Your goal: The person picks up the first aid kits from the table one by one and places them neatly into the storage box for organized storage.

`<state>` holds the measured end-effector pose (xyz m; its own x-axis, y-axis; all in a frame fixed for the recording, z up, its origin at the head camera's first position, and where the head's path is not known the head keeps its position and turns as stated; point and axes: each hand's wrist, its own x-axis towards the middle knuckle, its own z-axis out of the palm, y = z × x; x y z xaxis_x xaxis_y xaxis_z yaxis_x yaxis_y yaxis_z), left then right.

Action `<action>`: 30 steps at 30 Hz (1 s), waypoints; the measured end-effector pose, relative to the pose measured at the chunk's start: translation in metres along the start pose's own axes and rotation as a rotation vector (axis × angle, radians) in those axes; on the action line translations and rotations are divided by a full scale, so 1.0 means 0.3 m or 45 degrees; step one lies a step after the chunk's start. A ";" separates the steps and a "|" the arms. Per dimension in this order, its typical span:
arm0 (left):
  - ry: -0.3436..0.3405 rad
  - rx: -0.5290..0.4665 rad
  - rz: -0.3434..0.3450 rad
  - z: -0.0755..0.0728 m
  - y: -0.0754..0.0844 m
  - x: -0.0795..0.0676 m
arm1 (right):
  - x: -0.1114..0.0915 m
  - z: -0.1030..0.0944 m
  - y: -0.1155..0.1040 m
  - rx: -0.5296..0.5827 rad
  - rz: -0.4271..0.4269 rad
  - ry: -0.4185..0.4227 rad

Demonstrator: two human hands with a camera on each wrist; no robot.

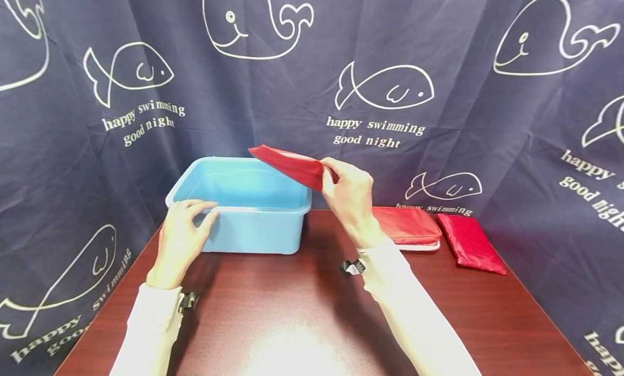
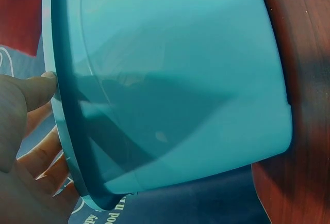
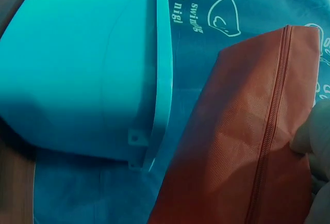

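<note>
Pouch direction: you have the red pouch (image 1: 292, 167) with its free end pointing to the upper left of the head frame.
Pouch axis: the visible length slants down from upper left to your fingers; in the right wrist view it runs from top right toward bottom left, cut off by the lower edge.
Pouch location: mid-frame, raised above the table (image 1: 273, 295), overlapping the right rear part of the bin's rim in the head view.
Right hand: your right hand (image 1: 348, 189) pinches the pouch's right end between thumb and fingers, a narrow grip.
Left hand: your left hand (image 1: 180, 235) is at the bin's near left rim, thumb against it, fingers curved over.
Pouch appearance: red fabric with lightly textured panels; a zip (image 3: 270, 121) runs down the face seen from the right wrist, near your grip.
Bin: the light blue bin (image 1: 253, 232) stands upright, left of centre.
Right of frame: a red case (image 1: 409, 224) with a white edge beneath; beside it, a shiny red packet (image 1: 470, 240).
</note>
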<state>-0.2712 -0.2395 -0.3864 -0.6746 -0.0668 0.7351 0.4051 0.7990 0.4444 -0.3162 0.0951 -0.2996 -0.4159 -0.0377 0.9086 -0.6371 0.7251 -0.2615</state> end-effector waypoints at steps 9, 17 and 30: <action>0.018 0.009 -0.006 0.002 -0.006 0.002 | 0.042 0.097 -0.068 -0.021 -0.035 -0.015; -0.003 0.001 -0.032 -0.003 0.001 0.001 | 0.068 0.162 -0.126 0.001 -0.016 -0.009; -0.011 -0.012 -0.027 -0.006 0.003 0.005 | 0.056 0.275 -0.246 0.007 0.021 -0.021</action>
<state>-0.2708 -0.2399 -0.3839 -0.6883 -0.0786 0.7212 0.3967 0.7916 0.4648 -0.3297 -0.0158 -0.2918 -0.4372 -0.0371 0.8986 -0.6337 0.7217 -0.2785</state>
